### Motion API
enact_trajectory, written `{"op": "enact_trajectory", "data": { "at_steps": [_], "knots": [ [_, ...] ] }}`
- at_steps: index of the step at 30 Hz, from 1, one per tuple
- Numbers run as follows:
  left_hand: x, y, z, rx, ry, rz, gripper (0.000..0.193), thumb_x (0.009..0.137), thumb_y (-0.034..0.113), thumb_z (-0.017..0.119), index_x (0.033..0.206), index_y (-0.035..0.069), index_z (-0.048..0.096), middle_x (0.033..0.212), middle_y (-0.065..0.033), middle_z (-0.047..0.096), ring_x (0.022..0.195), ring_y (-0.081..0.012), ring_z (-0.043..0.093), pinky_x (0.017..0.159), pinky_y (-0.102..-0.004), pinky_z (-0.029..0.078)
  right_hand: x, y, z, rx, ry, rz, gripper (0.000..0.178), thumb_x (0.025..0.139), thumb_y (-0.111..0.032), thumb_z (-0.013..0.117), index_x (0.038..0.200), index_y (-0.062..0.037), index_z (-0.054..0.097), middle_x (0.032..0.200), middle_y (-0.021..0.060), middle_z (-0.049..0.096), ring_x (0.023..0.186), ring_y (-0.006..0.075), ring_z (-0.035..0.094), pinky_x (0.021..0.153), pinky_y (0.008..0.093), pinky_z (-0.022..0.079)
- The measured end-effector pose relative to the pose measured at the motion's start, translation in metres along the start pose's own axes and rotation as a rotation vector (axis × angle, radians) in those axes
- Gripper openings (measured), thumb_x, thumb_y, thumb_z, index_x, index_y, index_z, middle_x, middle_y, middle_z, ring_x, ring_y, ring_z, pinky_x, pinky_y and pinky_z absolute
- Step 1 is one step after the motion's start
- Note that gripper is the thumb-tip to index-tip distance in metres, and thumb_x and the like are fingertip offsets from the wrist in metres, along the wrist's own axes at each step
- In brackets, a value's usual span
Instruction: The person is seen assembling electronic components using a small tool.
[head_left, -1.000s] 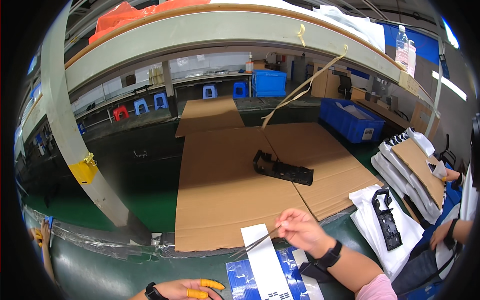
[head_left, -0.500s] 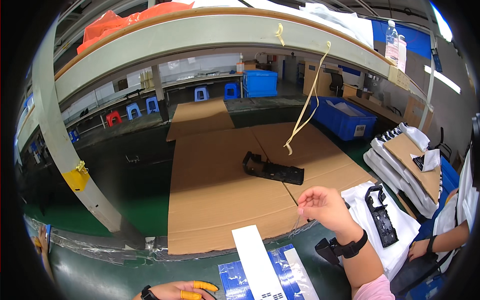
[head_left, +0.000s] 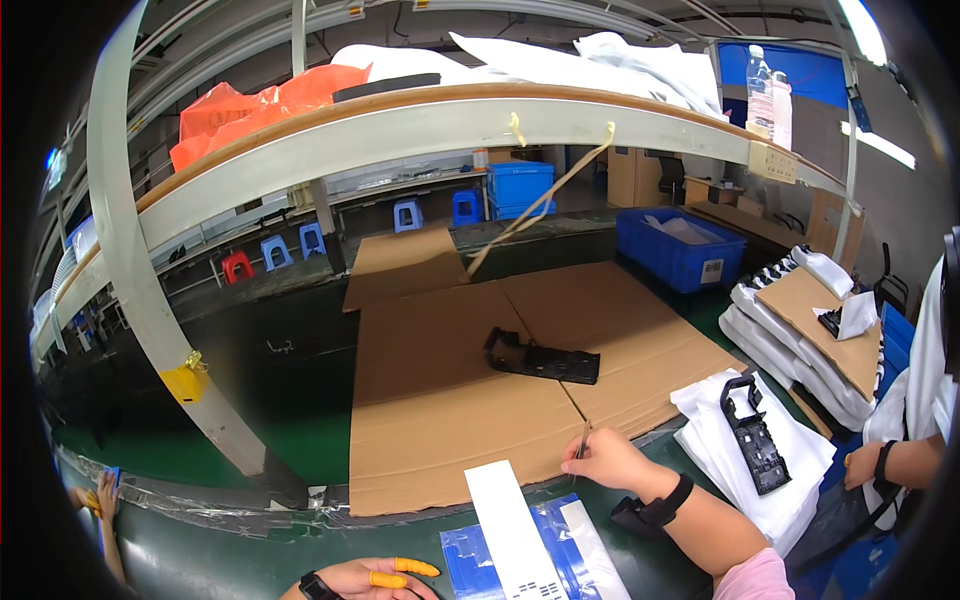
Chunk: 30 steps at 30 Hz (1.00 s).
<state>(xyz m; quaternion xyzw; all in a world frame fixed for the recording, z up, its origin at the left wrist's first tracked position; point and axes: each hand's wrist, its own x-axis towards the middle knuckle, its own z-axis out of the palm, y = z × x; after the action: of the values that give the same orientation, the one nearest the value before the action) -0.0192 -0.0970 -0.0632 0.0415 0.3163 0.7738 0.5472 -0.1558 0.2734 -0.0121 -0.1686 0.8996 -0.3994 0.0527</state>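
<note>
My right hand (head_left: 612, 460) is closed in a pinch over the near edge of the cardboard, gripping slim tweezers (head_left: 583, 438) whose thin metal end points up. Low in the picture, my left hand (head_left: 375, 578) has yellow finger covers on and its fingers stretched out; part of it is cut off by the lower edge. Just right of that hand a white strip (head_left: 508, 520) lies over a blue flat pack (head_left: 470, 552). Beyond my right hand a black plastic frame (head_left: 545, 360) rests on the cardboard sheet (head_left: 430, 420).
A second black frame (head_left: 760, 450) lies on white bags (head_left: 810, 470) at right, close to another person's hand (head_left: 862, 465). Behind it are stacked padded bags (head_left: 790, 350) and a blue crate (head_left: 680, 245). A shelf beam (head_left: 450, 125) with a hanging yellow strap (head_left: 545, 205) crosses above; a post (head_left: 200, 390) stands left.
My right hand has come down and left with the tweezers, from above the cardboard to its near edge. The yellow strap has swung left. My left hand shifts slightly within the tilted view.
</note>
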Motion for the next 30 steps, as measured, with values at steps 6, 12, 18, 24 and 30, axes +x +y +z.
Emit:
{"op": "enact_trajectory", "data": {
  "at_steps": [6,12,18,24,30],
  "knots": [
    [0.002,0.006,0.009,0.151,0.111,-0.103,0.046,0.091,0.011,0.042,0.132,-0.002,0.024,0.121,-0.0253,0.044,0.107,-0.0272,0.051,0.090,-0.0351,0.042,-0.018,0.022,-0.009,0.270,0.056,0.056,0.014,0.078,-0.013,0.063,0.076,0.0014,0.063,0.066,0.0097,0.062,0.061,0.0148,0.059,0.053,0.0270,0.045],
    [0.088,0.121,0.101,0.867,-0.097,-0.118,0.046,0.089,0.020,0.051,0.127,0.000,0.036,0.114,-0.0141,0.053,0.101,-0.0193,0.053,0.086,-0.0302,0.042,-0.008,0.078,-0.001,1.141,0.222,0.065,0.014,0.081,-0.011,0.060,0.082,0.0029,0.059,0.071,0.0088,0.061,0.055,0.0129,0.056,0.048,0.0214,0.045],
    [0.271,0.222,0.047,0.942,0.993,0.266,0.019,0.083,0.006,0.046,0.098,-0.004,0.053,0.084,-0.0134,0.059,0.069,-0.0200,0.062,0.049,-0.0323,0.051,-0.002,0.091,-0.005,1.113,0.086,0.103,0.016,0.081,-0.013,0.061,0.085,0.0028,0.058,0.068,0.0085,0.060,0.052,0.0106,0.055,0.046,0.0201,0.044],
    [0.363,0.240,-0.002,0.737,1.326,0.246,0.030,0.086,0.023,0.049,0.092,-0.006,0.054,0.068,-0.0170,0.061,0.050,-0.0215,0.061,0.041,-0.0314,0.048,0.004,0.096,-0.009,1.116,0.000,0.080,0.019,0.082,-0.015,0.061,0.084,0.0032,0.058,0.072,0.0107,0.062,0.054,0.0117,0.057,0.047,0.0196,0.045],
    [0.373,0.238,-0.018,0.732,1.296,0.311,0.027,0.085,0.021,0.046,0.090,-0.004,0.055,0.058,-0.0183,0.058,0.039,-0.0190,0.053,0.031,-0.0275,0.034,0.008,0.100,-0.008,1.105,0.005,0.102,0.021,0.081,-0.018,0.063,0.082,0.0028,0.057,0.068,0.0087,0.059,0.052,0.0102,0.055,0.044,0.0197,0.044]
  ]
}}
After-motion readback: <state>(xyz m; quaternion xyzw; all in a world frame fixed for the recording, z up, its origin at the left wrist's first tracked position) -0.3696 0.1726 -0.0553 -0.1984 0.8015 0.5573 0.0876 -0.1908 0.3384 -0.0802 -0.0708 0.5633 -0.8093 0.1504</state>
